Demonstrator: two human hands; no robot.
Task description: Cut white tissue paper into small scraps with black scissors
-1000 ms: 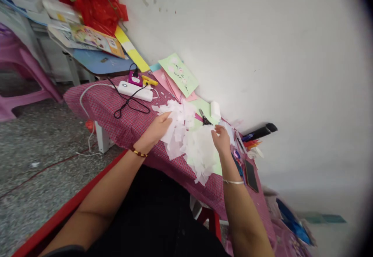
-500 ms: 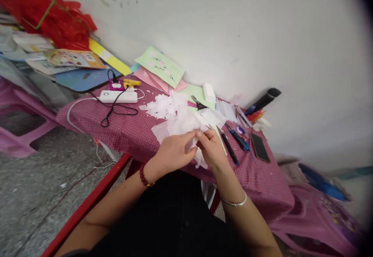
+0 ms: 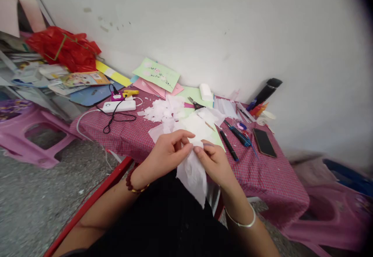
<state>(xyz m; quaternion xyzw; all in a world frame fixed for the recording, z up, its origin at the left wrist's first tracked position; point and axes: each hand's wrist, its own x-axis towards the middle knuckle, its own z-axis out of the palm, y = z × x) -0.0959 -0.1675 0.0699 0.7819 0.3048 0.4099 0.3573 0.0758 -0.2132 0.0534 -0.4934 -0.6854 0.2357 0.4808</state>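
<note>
A thin white sheet of tissue paper [image 3: 194, 177] hangs down between my hands over the table's front edge. My right hand [image 3: 215, 163] pinches its upper part between thumb and fingers. My left hand [image 3: 167, 152] grips the same sheet at its left side with the thumb against curled fingers, the index finger stretched out above. Just beyond my hands, more white tissue [image 3: 198, 125] lies on a pale green sheet. Torn white paper scraps [image 3: 159, 111] are heaped to the left of it. Black-handled scissors [image 3: 196, 104] rest behind the tissue.
On the checked tablecloth [image 3: 125, 136] lie a white power strip [image 3: 122, 106] with cables, a black marker [image 3: 229, 146], a blue-handled tool [image 3: 239, 136] and a phone [image 3: 264, 142]. Green and pink papers [image 3: 157, 74] lean at the wall. Pink stools [image 3: 43, 132] stand at both sides.
The tissue paper now hangs lower and more spread out below my hands. My hands have moved slightly apart, and my left index finger has lifted. The camera view has shifted.
</note>
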